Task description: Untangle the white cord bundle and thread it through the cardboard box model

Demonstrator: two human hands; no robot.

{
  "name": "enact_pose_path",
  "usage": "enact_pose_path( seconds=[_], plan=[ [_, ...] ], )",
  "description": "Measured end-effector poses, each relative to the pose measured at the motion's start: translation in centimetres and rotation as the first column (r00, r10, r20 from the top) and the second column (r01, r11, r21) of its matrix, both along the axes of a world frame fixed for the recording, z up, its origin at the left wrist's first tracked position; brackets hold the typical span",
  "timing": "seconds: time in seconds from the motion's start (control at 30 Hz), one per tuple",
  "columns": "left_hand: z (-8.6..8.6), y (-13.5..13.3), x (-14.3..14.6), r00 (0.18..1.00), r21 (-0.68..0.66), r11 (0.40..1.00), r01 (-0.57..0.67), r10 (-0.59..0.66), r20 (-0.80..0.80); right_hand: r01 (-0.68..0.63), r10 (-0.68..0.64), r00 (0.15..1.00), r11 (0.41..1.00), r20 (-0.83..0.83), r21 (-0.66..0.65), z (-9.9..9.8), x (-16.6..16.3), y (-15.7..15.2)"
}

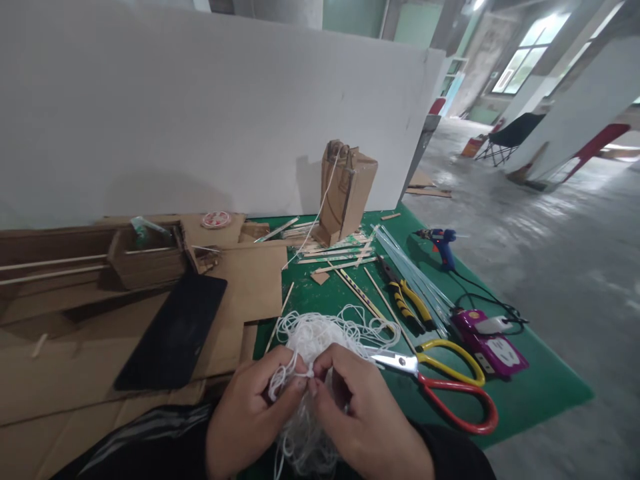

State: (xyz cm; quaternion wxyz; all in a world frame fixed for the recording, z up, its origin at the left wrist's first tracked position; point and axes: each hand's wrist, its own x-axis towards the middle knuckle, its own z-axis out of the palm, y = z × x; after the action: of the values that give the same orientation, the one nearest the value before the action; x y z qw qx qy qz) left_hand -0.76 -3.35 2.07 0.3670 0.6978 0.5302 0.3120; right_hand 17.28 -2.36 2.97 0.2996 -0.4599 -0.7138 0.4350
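A tangled heap of white string lies at the table's near edge, partly hidden behind my hands. Strands of it are pinched between the thumb and fingers of my left hand, with a few loops hanging over the fingers. My right hand pinches the same string, fingertips almost touching the left ones. Scissors with one yellow and one red handle lie just right of my right hand, their blade tips hidden.
Yellow-and-black pliers, glue sticks, a blue glue gun and a purple power strip lie on the right. Behind the string are wooden sticks and a cardboard box. Cardboard and a black tablet-like slab cover the left.
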Motion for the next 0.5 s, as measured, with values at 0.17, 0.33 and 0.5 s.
enact_pose_path(
  seconds=[0.17,0.33,0.5],
  plan=[
    [0.3,-0.1,0.1,1.000,0.006,1.000,0.006,-0.006,-0.018,-0.025,0.027,0.999,0.996,-0.019,0.090,0.0,0.2,0.3],
    [0.1,-0.9,0.5,0.990,0.015,0.990,-0.140,0.140,0.018,-0.037,0.038,0.999,0.991,-0.007,0.126,0.2,0.1,0.5],
    [-0.8,-1.0,0.1,0.983,0.189,0.979,-0.078,0.107,-0.148,-0.026,0.022,0.999,0.991,0.027,0.131,0.3,-0.2,0.5]
  ],
)
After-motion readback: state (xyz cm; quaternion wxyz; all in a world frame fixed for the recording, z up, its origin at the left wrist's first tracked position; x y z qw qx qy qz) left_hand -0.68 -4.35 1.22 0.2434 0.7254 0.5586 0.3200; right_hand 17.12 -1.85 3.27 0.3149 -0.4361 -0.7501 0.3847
